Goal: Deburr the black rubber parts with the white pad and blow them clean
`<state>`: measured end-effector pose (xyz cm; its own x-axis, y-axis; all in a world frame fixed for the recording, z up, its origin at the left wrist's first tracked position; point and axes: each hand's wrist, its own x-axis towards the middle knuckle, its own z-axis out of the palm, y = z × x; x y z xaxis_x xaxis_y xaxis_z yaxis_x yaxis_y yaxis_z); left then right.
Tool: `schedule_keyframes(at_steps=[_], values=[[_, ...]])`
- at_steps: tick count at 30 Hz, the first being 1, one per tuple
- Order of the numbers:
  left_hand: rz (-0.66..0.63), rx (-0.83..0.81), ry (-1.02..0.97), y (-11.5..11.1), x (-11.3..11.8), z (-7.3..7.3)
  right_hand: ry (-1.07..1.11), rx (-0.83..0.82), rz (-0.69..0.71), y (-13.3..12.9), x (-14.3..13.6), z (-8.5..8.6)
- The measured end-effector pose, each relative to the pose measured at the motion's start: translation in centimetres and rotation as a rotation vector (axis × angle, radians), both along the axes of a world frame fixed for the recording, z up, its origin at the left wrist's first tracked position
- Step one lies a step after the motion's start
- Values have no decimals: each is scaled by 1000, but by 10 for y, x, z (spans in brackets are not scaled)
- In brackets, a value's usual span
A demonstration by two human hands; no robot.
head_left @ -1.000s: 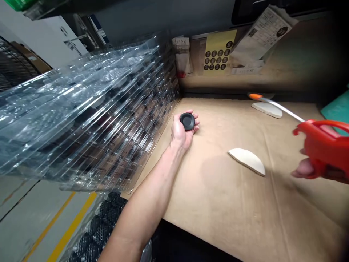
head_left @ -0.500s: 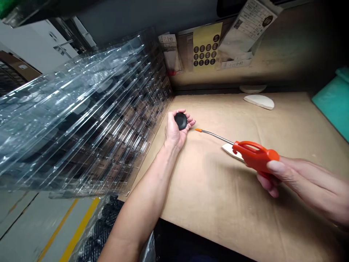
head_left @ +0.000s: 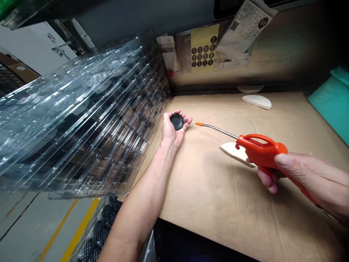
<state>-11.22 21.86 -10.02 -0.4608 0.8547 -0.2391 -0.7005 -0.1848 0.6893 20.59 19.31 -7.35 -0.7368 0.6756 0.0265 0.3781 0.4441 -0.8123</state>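
So the right hand [head_left: 289, 171], fist wrapped around the orange air gun [head_left: 260, 151], has swung in from the far right since a second ago, and its nozzle tip now sits just beside the black round part [head_left: 177, 121]. That part lies cupped in the left hand's [head_left: 171, 129] upturned fingers, next to the clear tray stack [head_left: 81, 116] (hand barely shifted). Looks lined up for a blow-off; trigger state I can't tell.

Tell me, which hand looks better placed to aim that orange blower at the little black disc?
Likely the right hand: it grips the orange air gun, nozzle toward the black disc in the left hand.
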Motion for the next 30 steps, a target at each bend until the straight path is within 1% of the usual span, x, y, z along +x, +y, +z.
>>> schedule_keyframes(at_steps=[3,5,10,14,18,23,27,30], values=[[-7,1,26,-1,2,0,-33,-172,58,0,-3,-2],[-14,3,41,-1,4,0,-32,-198,70,0,-3,-2],[-15,-18,19,-1,6,2,27,-137,0,2,-3,0],[-17,-11,61,-1,8,2,-10,-162,52,0,-10,4],[-17,-21,78,-1,9,1,39,-118,-2,-1,-13,5],[-18,-7,100,0,9,-1,12,-134,32,-2,-13,7],[-20,-31,77,0,8,-1,54,-114,-23,-2,-12,8],[-26,-10,96,1,8,-2,17,-146,7,-3,-12,8]])
